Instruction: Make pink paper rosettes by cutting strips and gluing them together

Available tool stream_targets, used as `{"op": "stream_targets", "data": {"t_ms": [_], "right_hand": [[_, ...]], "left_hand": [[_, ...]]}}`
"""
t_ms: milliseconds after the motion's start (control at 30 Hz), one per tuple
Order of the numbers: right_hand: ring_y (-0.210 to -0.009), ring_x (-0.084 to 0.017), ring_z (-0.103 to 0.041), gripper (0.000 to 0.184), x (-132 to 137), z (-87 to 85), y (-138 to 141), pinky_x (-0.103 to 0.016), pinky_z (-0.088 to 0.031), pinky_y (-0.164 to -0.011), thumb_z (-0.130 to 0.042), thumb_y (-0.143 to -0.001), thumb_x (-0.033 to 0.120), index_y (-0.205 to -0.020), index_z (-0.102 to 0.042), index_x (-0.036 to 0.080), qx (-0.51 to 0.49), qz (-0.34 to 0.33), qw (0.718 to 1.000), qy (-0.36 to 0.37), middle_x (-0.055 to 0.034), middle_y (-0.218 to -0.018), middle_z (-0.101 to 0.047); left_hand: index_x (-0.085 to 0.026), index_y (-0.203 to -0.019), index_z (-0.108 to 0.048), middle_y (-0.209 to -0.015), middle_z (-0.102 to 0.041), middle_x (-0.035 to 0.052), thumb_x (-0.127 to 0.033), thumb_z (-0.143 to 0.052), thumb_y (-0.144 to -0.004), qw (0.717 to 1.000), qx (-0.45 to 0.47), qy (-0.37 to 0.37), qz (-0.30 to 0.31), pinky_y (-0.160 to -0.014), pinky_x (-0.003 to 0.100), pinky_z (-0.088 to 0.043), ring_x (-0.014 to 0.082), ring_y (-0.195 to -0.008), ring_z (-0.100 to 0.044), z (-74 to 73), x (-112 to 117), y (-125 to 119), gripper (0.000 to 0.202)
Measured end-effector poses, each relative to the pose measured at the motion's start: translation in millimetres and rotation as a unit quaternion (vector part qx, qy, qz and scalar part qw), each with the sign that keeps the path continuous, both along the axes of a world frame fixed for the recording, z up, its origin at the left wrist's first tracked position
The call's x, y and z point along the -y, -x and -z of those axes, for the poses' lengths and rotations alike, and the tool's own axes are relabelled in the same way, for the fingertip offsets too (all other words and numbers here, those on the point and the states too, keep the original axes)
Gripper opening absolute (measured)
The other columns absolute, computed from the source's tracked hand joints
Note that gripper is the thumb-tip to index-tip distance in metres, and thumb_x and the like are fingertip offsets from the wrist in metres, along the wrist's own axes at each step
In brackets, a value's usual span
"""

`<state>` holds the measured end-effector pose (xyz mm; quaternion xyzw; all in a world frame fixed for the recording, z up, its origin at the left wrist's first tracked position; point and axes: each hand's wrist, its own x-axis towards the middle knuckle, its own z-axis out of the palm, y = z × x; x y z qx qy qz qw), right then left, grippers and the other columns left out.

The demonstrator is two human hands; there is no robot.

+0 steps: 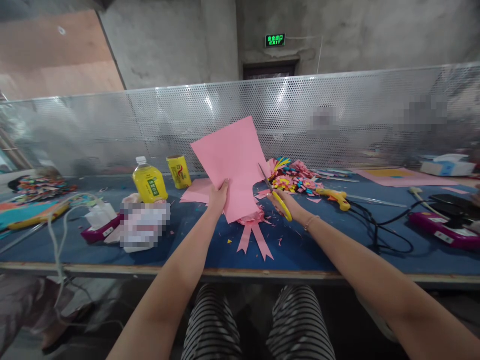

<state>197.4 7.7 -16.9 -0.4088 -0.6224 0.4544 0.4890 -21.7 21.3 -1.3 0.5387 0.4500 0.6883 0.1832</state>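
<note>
My left hand (218,196) grips the lower edge of a pink paper sheet (234,160) and holds it upright above the blue table (330,240). My right hand (287,202) is closed on yellow-handled scissors (275,192), whose blades touch the sheet's right edge. Below the sheet lies a pink paper rosette with two ribbon tails (255,232). More pink sheets (197,191) lie flat behind my left hand.
A yellow drink bottle (149,181) and a yellow can (179,171) stand at the left. Colourful paper flowers (294,177), a yellow glue gun (335,196) with black cable, tissue boxes (442,230) and scraps lie around. A perforated metal screen (337,115) borders the far edge.
</note>
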Motion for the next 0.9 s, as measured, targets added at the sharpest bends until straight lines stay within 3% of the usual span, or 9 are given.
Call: {"op": "stream_targets", "data": {"t_ms": [200,367,533,633,900], "right_hand": [[-0.03,-0.008,-0.044,0.028,19,-11.0,3,-0.019,-0.037,-0.031,-0.062,-0.066,0.036,-0.066,-0.039,0.019,0.08,0.022,0.997,0.002,0.0075,-0.039,-0.045],[-0.03,-0.008,-0.045,0.029,24,-15.8,5,-0.017,-0.037,-0.03,-0.06,-0.068,0.037,-0.063,-0.038,0.019,0.075,0.02,0.997,0.029,0.0071,-0.037,-0.044],[-0.023,-0.005,-0.034,0.029,10,-10.8,-1,-0.016,-0.026,-0.024,-0.04,-0.081,0.04,-0.06,-0.036,0.019,0.03,0.027,0.989,0.141,0.0076,-0.034,-0.039],[-0.023,-0.005,-0.034,0.032,3,-8.5,-6,-0.016,-0.025,-0.024,-0.035,-0.083,0.043,-0.061,-0.038,0.019,0.018,0.0,0.979,0.202,0.0071,-0.035,-0.04],[-0.024,-0.005,-0.032,0.035,4,-6.7,-5,-0.017,-0.024,-0.024,-0.036,-0.082,0.047,-0.06,-0.036,0.019,0.008,-0.06,0.985,0.161,0.0075,-0.037,-0.038]], "left_hand": [[-0.01,-0.094,-0.063,-0.103,-0.062,0.0136,-0.038,-0.055,-0.07,1.0,-0.009,0.03,-0.002,-0.088,0.037,-0.041,0.0253,-0.1,-0.055,-0.9,0,0,0.038],[-0.009,-0.097,-0.062,-0.104,-0.062,0.0136,-0.034,-0.054,-0.071,0.999,-0.025,0.024,-0.005,-0.089,0.036,-0.04,0.0245,-0.101,-0.055,-1.6,0,0,0.037],[-0.009,-0.098,-0.061,-0.103,-0.062,0.013,-0.034,-0.054,-0.072,0.998,-0.048,0.026,-0.009,-0.087,0.035,-0.041,0.0238,-0.1,-0.055,-0.8,-3,3,0.037],[-0.008,-0.1,-0.061,-0.104,-0.062,0.0138,-0.034,-0.055,-0.071,0.998,-0.053,0.04,-0.001,-0.087,0.034,-0.042,0.0246,-0.101,-0.055,-1.7,-1,3,0.039],[-0.012,-0.099,-0.061,-0.105,-0.062,0.0104,-0.036,-0.055,-0.071,0.996,-0.066,0.046,0.035,-0.086,0.034,-0.042,0.0234,-0.101,-0.055,-3.8,6,-2,0.037]]}}
